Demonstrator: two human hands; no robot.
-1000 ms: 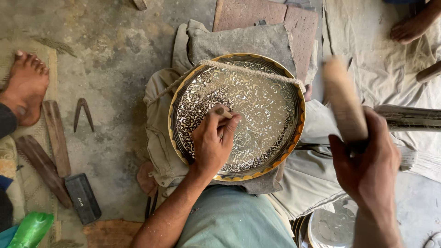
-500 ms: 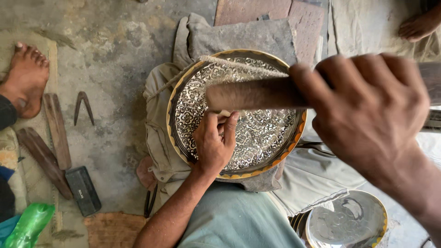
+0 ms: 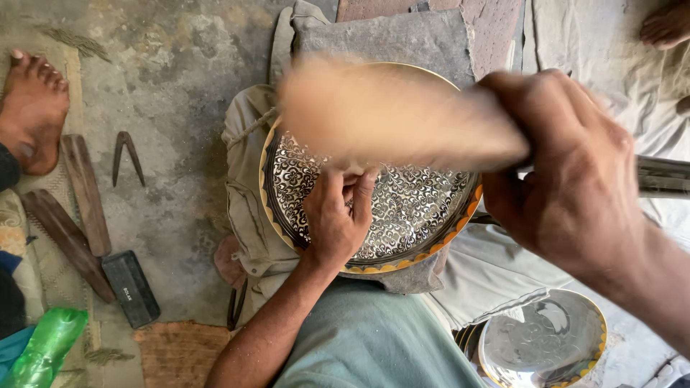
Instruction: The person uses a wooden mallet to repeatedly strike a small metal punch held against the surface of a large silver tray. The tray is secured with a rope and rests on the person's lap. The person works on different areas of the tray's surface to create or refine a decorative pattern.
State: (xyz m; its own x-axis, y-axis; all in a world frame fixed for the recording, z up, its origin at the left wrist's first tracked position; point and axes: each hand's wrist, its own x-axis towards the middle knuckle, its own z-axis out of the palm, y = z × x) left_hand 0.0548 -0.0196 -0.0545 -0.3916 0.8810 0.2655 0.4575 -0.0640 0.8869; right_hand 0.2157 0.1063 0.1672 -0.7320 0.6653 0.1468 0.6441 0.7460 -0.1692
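Concrete floor under the engraved brass plate (image 3: 402,208): left hand (image 3: 336,219) pinches a punch on it; right hand (image 3: 568,169) grips a blurred wooden mallet (image 3: 388,115), mid-strike, needing a square blow.

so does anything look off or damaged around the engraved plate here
Nothing stands out. The engraved plate sits tilted on cloth in the lap, the left hand pressed on it. The wooden mallet in the right hand is motion-blurred.

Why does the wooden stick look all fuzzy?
In the head view, the wooden stick in the right hand is smeared by motion blur; the left hand and patterned round plate stay sharp, in soft, even light.
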